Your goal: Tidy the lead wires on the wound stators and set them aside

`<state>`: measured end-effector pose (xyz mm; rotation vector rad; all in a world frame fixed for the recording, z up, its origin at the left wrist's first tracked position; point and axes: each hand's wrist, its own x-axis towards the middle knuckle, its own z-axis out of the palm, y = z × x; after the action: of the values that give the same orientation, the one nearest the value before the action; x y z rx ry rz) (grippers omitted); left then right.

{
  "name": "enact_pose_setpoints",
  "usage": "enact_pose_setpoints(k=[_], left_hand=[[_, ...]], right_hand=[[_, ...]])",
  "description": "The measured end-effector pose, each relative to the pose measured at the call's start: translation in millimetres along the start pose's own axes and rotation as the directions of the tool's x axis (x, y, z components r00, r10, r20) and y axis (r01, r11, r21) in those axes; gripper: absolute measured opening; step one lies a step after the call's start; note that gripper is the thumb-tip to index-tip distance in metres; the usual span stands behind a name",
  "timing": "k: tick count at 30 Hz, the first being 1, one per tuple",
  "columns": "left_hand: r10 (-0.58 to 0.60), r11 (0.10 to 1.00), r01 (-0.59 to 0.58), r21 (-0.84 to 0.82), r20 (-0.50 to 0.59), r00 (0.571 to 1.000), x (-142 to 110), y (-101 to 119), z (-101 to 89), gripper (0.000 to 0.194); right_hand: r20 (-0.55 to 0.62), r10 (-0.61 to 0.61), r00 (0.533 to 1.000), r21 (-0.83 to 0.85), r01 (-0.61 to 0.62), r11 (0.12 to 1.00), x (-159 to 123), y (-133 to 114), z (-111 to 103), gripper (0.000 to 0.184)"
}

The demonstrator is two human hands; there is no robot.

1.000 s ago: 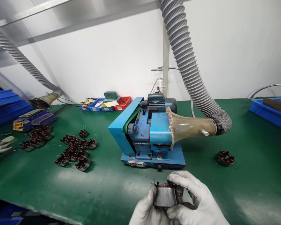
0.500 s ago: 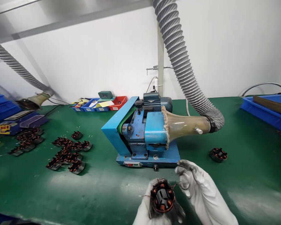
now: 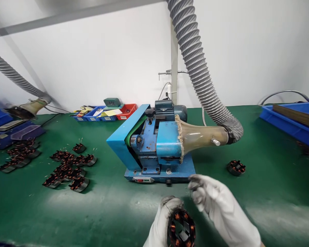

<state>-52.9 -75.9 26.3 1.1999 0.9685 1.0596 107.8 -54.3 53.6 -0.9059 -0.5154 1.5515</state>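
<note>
My left hand (image 3: 161,223), in a white glove darkened at the fingertips, holds a motor stator (image 3: 172,230) at the bottom of the view. The stator is a dark ring with copper windings and a hollow middle, and its open face is turned up toward me. To its upper right, apart from it, my gloved right hand (image 3: 208,199) has its thumb and fingers drawn together. A faint thin line hangs below those fingertips; I cannot make out what it is. Just beyond both hands stands a blue belt sander (image 3: 149,137).
A single stator (image 3: 236,167) lies right of the machine. Several stators (image 3: 67,168) sit in a cluster on the green table (image 3: 105,212), with another group (image 3: 20,154) farther left. A grey hose (image 3: 201,68) reaches the machine's nozzle. A blue tray (image 3: 288,120) stands at right.
The stator in my left hand has tipped and moved slightly down and right. My right hand stays beside it, its fingers slightly farther from the stator. The view has shifted a little.
</note>
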Motion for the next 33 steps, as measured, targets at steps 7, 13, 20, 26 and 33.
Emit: enact_pose_setpoints(k=[7, 13, 20, 26, 33], left_hand=[[0.154, 0.988, -0.141, 0.067, -0.251, 0.956, -0.6, -2.9, 23.8, 0.056], [0.084, 0.994, -0.050, 0.099, -0.368, 0.926, 9.4, -11.3, 21.7, 0.063], [-0.098, 0.994, 0.071, -0.088, -0.352, 0.931, 51.5, -27.2, 25.8, 0.048], [-0.056, 0.997, 0.030, -0.077, -0.354, 0.934, 75.2, -24.7, 20.5, 0.037], [-0.033, 0.998, 0.017, -0.055, -0.293, 0.956, 83.9, -8.1, 10.9, 0.027]], right_hand=[[-0.078, -0.086, 0.993, -0.104, 0.078, 0.991, 6.8, 4.7, 7.3, 0.018], [-0.330, -0.350, 0.877, -0.118, 0.330, 0.937, 10.0, 9.2, -9.5, 0.020], [-0.106, -0.318, 0.942, -0.536, 0.215, 0.816, 25.7, 54.6, 6.5, 0.048], [-0.087, -0.366, 0.927, -0.656, 0.224, 0.721, 52.4, 54.6, 22.5, 0.040], [-0.086, -0.400, 0.913, -0.772, 0.193, 0.606, 54.1, 46.9, 35.4, 0.039]])
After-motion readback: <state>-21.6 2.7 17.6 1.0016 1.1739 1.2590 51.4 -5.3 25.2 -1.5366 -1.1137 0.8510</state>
